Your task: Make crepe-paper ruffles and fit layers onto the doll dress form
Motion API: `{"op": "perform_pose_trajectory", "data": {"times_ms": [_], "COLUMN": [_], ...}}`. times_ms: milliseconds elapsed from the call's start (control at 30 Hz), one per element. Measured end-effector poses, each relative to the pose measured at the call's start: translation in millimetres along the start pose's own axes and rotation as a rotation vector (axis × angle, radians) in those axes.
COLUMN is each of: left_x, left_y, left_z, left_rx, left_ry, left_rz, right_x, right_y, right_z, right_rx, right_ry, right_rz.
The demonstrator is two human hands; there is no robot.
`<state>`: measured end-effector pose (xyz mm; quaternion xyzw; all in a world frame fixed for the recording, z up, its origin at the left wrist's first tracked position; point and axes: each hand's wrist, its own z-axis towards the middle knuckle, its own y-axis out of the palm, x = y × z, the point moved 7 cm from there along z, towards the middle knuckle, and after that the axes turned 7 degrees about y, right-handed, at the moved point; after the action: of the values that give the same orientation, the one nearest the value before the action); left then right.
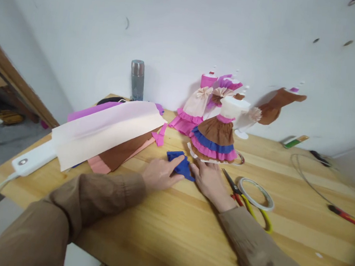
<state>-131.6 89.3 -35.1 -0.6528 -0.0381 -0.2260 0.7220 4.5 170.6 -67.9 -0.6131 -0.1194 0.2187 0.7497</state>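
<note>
A small piece of blue crepe paper [180, 164] lies on the wooden table [186, 231] in front of me. My left hand [160, 174] rests flat beside it, thumb stretched onto the paper. My right hand [209, 179] lies flat on the table, its fingers pressing the paper's right edge. Just behind stands a mannequin with a brown, blue and pink paper skirt [216, 139].
Sheets of cream, pink, purple and brown paper [108, 132] lie at the left over a white power strip [31, 160]. Scissors [246, 199] and a tape roll [258, 194] sit right of my hand. More dressed mannequins [204, 104], a steel flask [137, 80] and a red-handled tool [349, 218] stand farther off.
</note>
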Motion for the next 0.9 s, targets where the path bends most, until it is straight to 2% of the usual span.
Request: {"op": "perform_pose_trajectory", "data": {"times_ms": [100, 167, 233, 367, 467, 533, 633, 900], "left_x": [-2, -14, -35, -91, -129, -145, -155, -155], "left_y": [-9.7, -22.5, -38.8, -72.2, -84.1, -88.2, -91.9, -89.2], "left_z": [0, 4, 10, 15, 12, 9, 8, 12], "left_rx": [-0.02, -0.012, 0.0, 0.05, 0.003, -0.032, -0.051, -0.038], "left_ry": [-0.046, -0.1, -0.181, -0.36, -0.476, -0.516, -0.521, -0.458], "left_rz": [0.094, 0.166, 0.248, 0.429, 0.494, 0.514, 0.535, 0.535], "right_x": [2, 2, 2, 0, -1, -1, -2, -4], "right_y": [0, 1, 0, -2, -3, -4, -4, -3], "right_z": [-4, -7, -9, -12, -12, -12, -12, -12], "right_rx": [0.046, 0.063, 0.066, 0.064, 0.062, 0.058, 0.051, 0.037], "right_ry": [-0.011, -0.011, -0.012, -0.021, -0.026, -0.029, -0.034, -0.033], "right_rz": [0.022, 0.031, 0.035, 0.031, 0.023, 0.017, 0.007, -0.03]}}
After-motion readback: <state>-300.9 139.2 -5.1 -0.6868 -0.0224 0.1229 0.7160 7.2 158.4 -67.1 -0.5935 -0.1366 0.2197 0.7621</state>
